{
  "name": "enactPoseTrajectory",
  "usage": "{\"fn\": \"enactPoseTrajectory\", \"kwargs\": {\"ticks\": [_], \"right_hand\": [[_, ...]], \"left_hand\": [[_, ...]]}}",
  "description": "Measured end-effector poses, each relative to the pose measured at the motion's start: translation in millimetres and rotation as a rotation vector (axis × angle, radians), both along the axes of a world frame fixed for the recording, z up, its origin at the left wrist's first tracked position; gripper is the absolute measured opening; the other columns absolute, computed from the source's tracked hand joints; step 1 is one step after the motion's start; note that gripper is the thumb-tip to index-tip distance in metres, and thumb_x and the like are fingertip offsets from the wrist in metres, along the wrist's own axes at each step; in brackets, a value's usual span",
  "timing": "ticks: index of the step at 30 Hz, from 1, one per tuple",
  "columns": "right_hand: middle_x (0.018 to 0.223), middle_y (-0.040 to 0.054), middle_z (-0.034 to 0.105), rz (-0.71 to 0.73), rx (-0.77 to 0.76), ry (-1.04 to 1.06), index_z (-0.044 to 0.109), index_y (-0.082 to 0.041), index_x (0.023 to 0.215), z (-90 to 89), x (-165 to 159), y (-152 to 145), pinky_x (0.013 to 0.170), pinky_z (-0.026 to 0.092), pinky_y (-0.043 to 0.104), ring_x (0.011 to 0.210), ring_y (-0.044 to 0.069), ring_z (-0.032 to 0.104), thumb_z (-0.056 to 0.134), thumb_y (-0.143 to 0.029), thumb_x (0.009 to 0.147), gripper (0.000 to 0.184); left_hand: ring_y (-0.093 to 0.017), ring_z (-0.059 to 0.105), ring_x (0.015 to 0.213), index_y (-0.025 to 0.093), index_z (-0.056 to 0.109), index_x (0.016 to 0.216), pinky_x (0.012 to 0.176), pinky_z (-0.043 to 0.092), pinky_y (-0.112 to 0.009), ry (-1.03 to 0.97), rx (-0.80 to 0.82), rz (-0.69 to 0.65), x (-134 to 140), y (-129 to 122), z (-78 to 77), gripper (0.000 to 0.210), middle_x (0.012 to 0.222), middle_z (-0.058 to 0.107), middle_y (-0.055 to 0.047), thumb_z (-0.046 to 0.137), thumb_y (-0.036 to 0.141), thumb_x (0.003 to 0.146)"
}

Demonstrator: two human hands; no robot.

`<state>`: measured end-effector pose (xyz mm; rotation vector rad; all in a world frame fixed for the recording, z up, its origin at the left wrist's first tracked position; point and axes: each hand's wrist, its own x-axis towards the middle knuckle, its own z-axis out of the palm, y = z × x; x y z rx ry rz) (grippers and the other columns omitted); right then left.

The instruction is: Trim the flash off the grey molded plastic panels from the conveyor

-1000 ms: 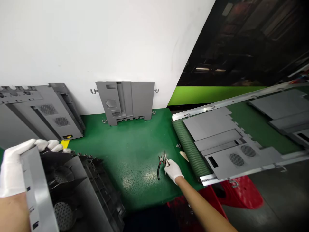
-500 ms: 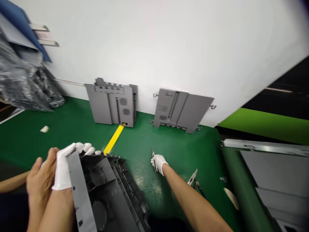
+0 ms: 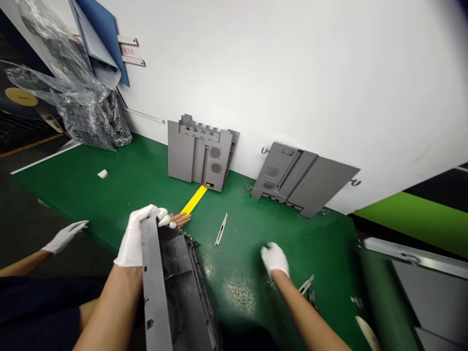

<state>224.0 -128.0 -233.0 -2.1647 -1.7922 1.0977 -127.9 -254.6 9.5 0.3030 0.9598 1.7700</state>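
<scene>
Your left hand, white-gloved, is gripping the upper end of a grey plastic housing, fingers hooked over its edge; the housing is tilted up in front of you at the near side of the green desk, ribbed inner side facing right. Your right hand, also gloved, hangs over the desk to the right, fingers curled and blurred; cannot tell whether they are closed on anything. Between the housing and that hand, a utility knife lies on the desk. A second utility knife lies by your right forearm, with pliers just beside it, partly hidden. Beyond, two grey panels lean on the white wall: a left panel at the end of a yellow tape strip, and a right panel with metal hooks at its sides. A co-worker's bare hand shows just past your left fingers; another gloved hand reaches in at far left. Conveyor at right, blurred, carrying grey parts.
</scene>
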Motion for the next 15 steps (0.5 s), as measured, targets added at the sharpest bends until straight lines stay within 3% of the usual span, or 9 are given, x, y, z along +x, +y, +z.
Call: {"fn": "enactPoseTrajectory", "kwargs": {"ticks": [1,3,6,10,15], "right_hand": [[0.121,0.0290,0.064,-0.062,-0.006,-0.109,0.067,-0.010,0.112,-2.3,36.6,-6.0,0.095,0.047,0.046,0.116,0.037,0.062,0.052,-0.032,0.082,0.040],[0.100,0.0278,0.070,-0.148,-0.105,-0.329,0.073,-0.015,0.096,-13.7,101.5,-18.5,0.078,0.053,0.048,0.099,0.039,0.069,0.056,-0.039,0.078,0.035],[0.081,0.0209,0.071,-0.165,-0.159,-0.335,0.073,-0.024,0.078,-39.5,156.8,-34.6,0.069,0.054,0.047,0.088,0.038,0.073,0.056,-0.035,0.073,0.021],[0.065,0.0152,0.066,-0.132,-0.212,-0.281,0.066,-0.031,0.059,-62.3,167.9,-48.2,0.067,0.054,0.047,0.077,0.036,0.073,0.054,-0.038,0.074,0.021],[0.064,0.0138,0.064,-0.188,-0.182,-0.274,0.064,-0.034,0.057,-61.6,172.5,-58.0,0.060,0.053,0.047,0.066,0.035,0.071,0.051,-0.053,0.081,0.033]], "left_hand": [[-0.011,0.037,0.060,0.019,0.030,0.064,0.065,0.050,-0.032,-0.002,-0.001,-0.008,0.9,4.1,0.3,0.034,0.067,0.034,0.004,0.055,0.026,0.086],[-0.011,0.038,0.058,0.019,0.034,0.063,0.064,0.051,-0.031,-0.023,-0.009,-0.038,6.5,15.4,0.8,0.032,0.065,0.035,0.004,0.057,0.026,0.084],[-0.011,0.044,0.057,0.019,0.041,0.063,0.059,0.049,-0.028,-0.078,-0.050,-0.136,22.4,37.0,0.0,0.029,0.064,0.041,0.004,0.064,0.029,0.079],[-0.008,0.039,0.049,0.019,0.040,0.063,0.049,0.041,-0.024,-0.073,-0.078,-0.194,42.6,59.3,-4.0,0.034,0.059,0.037,0.006,0.070,0.028,0.075],[-0.006,0.030,0.043,0.021,0.031,0.062,0.045,0.034,-0.022,-0.072,-0.057,-0.225,50.0,60.7,-5.7,0.044,0.054,0.029,0.009,0.073,0.030,0.073]]}}
